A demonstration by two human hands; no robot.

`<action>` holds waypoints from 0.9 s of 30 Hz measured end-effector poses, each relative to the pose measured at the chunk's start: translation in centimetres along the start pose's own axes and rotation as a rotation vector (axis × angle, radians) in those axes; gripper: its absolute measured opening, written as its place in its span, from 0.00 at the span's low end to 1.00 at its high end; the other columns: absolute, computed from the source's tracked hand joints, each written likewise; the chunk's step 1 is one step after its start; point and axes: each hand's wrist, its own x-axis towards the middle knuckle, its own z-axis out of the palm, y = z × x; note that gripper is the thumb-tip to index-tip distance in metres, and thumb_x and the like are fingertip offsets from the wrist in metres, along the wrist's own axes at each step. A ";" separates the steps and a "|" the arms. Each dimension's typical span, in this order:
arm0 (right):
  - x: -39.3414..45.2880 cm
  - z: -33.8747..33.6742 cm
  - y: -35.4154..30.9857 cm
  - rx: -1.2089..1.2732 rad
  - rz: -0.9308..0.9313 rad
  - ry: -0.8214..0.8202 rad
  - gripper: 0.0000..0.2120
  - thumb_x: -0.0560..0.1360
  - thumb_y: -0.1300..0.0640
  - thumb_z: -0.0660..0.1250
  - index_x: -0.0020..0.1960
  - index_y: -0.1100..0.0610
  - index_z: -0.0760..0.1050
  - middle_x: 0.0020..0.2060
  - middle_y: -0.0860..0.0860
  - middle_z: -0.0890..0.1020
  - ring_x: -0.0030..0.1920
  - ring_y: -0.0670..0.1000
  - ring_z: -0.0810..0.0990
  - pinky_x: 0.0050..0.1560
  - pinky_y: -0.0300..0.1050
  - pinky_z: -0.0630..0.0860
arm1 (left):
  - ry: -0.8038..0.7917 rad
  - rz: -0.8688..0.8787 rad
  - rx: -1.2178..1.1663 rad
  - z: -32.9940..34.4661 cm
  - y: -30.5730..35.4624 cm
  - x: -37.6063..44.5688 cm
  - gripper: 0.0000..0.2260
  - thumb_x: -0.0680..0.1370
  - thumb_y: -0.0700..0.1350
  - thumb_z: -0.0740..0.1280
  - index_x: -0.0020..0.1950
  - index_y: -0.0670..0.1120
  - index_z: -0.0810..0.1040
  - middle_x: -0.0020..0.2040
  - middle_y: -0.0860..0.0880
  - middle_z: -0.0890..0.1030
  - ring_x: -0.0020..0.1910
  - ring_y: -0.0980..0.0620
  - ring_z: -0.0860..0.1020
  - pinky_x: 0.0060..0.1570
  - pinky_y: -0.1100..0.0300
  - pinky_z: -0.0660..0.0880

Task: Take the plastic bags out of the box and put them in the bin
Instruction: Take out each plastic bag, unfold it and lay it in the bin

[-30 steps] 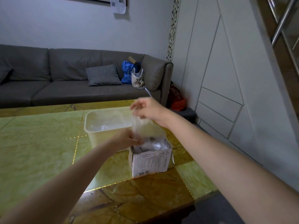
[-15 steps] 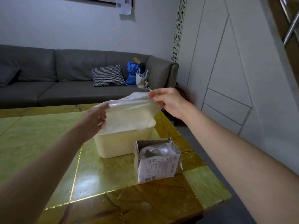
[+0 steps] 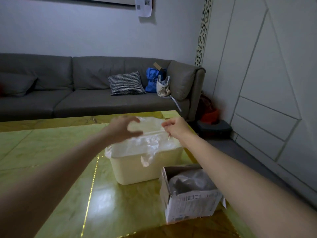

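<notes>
With your left hand [image 3: 122, 129] spread loose and right hand [image 3: 173, 128] pinching its edge, the clear plastic bag [image 3: 151, 140] drapes the cream plastic bin [image 3: 137, 170]; release next, then reach into the printed cardboard box [image 3: 190, 203].

Thin clear plastic bag [image 3: 151, 134]; matt plastic bin [image 3: 137, 167]; glossy table [image 3: 103, 203]

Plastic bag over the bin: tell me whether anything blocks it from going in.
Nothing visible does. The plastic bag is spread over the open cream bin, one corner hanging over its front rim. The left hand and right hand are above it.
</notes>
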 end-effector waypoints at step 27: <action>0.7 3.6 -1.2 -1.113 -0.073 -0.730 0.35 0.78 0.53 0.64 0.78 0.48 0.48 0.75 0.54 0.58 0.68 0.57 0.68 0.63 0.50 0.70 | -0.502 0.052 0.333 4.0 -1.3 3.2 0.26 0.76 0.50 0.66 0.73 0.49 0.62 0.67 0.46 0.69 0.68 0.47 0.67 0.67 0.54 0.64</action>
